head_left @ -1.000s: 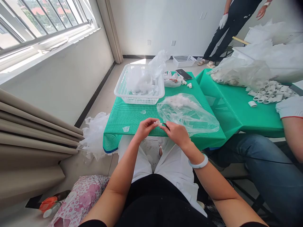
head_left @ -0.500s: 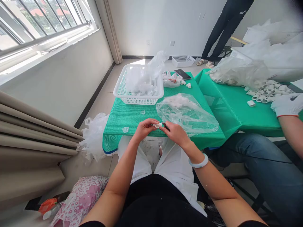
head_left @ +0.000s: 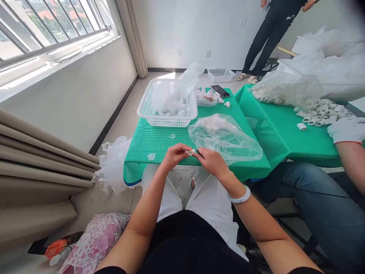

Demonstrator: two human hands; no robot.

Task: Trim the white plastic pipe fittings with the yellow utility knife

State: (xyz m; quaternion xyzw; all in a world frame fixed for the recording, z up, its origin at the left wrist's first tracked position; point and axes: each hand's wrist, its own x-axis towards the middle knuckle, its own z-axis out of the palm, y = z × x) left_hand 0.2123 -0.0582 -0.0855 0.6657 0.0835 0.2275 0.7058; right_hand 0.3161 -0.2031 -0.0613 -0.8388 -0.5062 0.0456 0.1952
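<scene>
My left hand (head_left: 177,155) is closed on a small white plastic pipe fitting (head_left: 190,152), held just over the near edge of the green-covered table (head_left: 159,146). Its round opening faces me. My right hand (head_left: 211,160) grips a slim black-handled tool (head_left: 200,153) whose working end I cannot make out; the thumb and fingers meet the fitting's right side. Just beyond my right hand lies a clear plastic bag (head_left: 242,146) with white pieces inside. Scraps of clear plastic (head_left: 151,156) rest on the cloth left of my left hand.
A white plastic basket (head_left: 144,110) full of clear bags stands at the table's far left. Behind are a bag of white fittings (head_left: 207,99) and a dark tablet-like device (head_left: 220,90). At right, a co-worker's gloved hand (head_left: 346,131) is by a heap of fittings (head_left: 323,114). Another person (head_left: 270,38) stands behind.
My hands stay in nearly the same place on the fitting, and the black tool shows slightly less. The standing person's hands have come into view at the top.
</scene>
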